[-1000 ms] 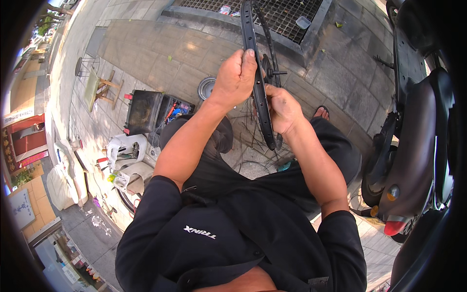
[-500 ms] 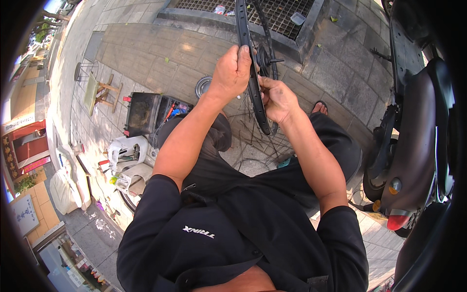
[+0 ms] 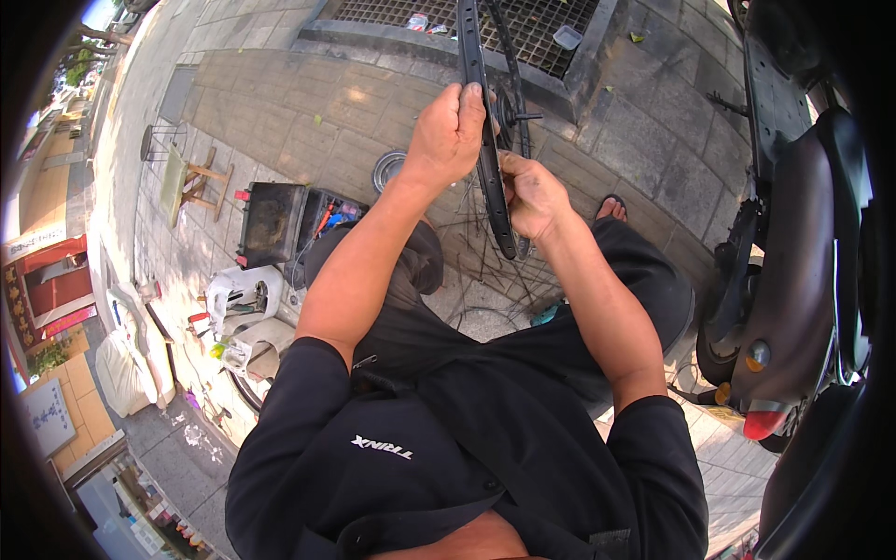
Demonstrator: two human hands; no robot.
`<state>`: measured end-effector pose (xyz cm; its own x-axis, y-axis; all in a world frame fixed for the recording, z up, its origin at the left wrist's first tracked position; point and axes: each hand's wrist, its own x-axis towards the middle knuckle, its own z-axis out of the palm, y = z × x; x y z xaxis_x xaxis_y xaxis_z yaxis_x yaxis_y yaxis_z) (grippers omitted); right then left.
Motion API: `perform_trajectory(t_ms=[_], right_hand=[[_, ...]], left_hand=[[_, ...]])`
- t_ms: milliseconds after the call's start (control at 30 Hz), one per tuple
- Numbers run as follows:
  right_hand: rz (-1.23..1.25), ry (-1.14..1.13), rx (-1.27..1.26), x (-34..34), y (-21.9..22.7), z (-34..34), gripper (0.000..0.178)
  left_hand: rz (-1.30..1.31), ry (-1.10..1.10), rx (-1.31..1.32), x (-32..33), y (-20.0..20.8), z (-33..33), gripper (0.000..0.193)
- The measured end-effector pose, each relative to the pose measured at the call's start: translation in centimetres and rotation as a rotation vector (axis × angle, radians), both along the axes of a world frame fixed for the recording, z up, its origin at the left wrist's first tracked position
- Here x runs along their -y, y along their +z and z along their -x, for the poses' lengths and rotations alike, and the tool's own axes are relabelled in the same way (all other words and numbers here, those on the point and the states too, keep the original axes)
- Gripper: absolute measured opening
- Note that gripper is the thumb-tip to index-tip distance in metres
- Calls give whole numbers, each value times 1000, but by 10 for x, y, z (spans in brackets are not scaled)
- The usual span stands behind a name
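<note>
A black bicycle wheel rim (image 3: 494,198) stands upright before me, its row of holes turned my way. My left hand (image 3: 446,138) is wrapped round its near left side, thumb along the rim. My right hand (image 3: 536,198) is closed at the rim's inner right side, lower down, fingers pinched together; what they pinch is hidden behind the thumb and rim. Inside the wheel the dark hub (image 3: 507,114) shows, with its axle poking out to the right. Thin loose spokes (image 3: 474,250) lie scattered on the ground below, between my legs.
To the left, an opened black toolbox (image 3: 273,224) holds tools, beside a white plastic container (image 3: 245,291). A round metal dish (image 3: 389,170) lies past my left knee. A small folding stool (image 3: 198,185) stands farther left. A parked scooter (image 3: 789,280) fills the right, and a grated pit (image 3: 448,28) lies ahead.
The rim has tilted slightly, its upper part shifting a little to the right. Both hands keep their places on the wheel, with my right fingers drawn slightly lower.
</note>
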<state>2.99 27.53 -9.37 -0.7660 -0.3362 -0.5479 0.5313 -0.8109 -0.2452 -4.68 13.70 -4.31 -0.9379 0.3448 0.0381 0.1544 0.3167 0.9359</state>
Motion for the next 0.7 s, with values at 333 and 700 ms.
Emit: perform_trajectory(t_ms=[333,700], right_hand=[[-45,-48,34,2,10,-1,15],[-33,-15,52,3,-2,5,19]], left_hand=[[61,-10,-119,3,-6,5,43],[2,-5,-49,-2,2,4,43]])
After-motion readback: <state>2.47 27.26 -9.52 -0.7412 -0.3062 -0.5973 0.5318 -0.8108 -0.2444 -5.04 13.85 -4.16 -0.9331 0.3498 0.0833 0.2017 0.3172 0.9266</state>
